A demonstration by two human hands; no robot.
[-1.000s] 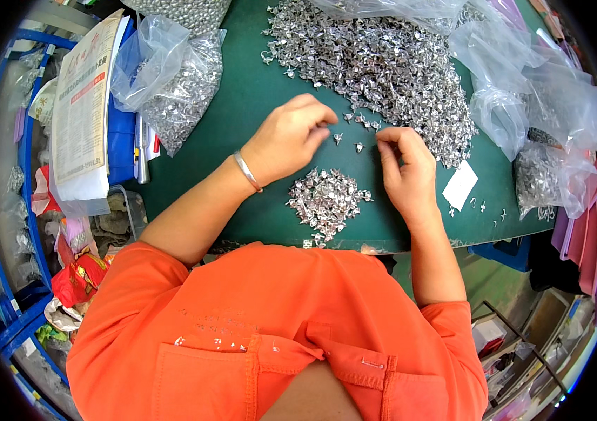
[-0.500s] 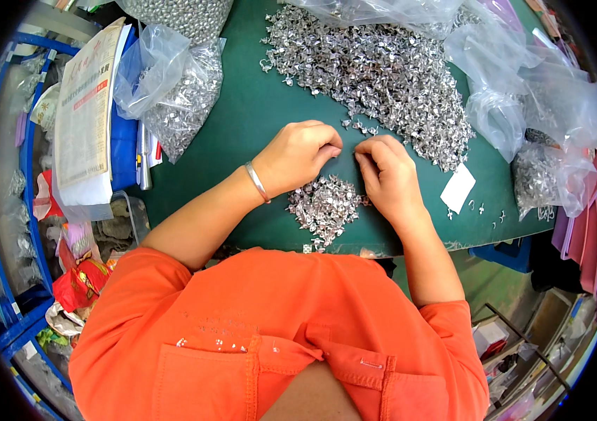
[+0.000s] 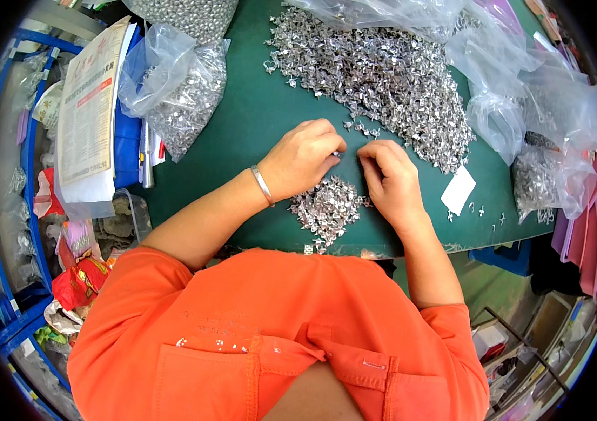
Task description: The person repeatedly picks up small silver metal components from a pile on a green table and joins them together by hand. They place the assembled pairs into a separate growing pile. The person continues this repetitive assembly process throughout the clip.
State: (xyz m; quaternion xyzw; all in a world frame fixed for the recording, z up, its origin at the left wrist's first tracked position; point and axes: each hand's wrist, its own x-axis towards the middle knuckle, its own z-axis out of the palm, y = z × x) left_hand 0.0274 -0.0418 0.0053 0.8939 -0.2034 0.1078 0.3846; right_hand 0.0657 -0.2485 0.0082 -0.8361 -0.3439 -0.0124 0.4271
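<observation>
My left hand, with a silver bangle at its wrist, is closed in a pinch over the green tabletop. A glint of a small silver metal piece shows at its fingertips. My right hand is a short gap away, its fingers curled and thumb pressed in; whatever is in them is hidden. Between and below the hands lies a small pile of silver metal pieces. Farther off spreads a much larger heap of similar pieces, with a few strays just beyond my fingers.
A clear bag of metal parts stands at the left, beside a blue holder with a newspaper. Plastic bags and another filled bag lie right. A white card and loose bits sit near the table's right front edge.
My left fingers have shifted slightly and now show a bit of silver metal at their tips. My right hand stays nearly in place; the piles look the same.
</observation>
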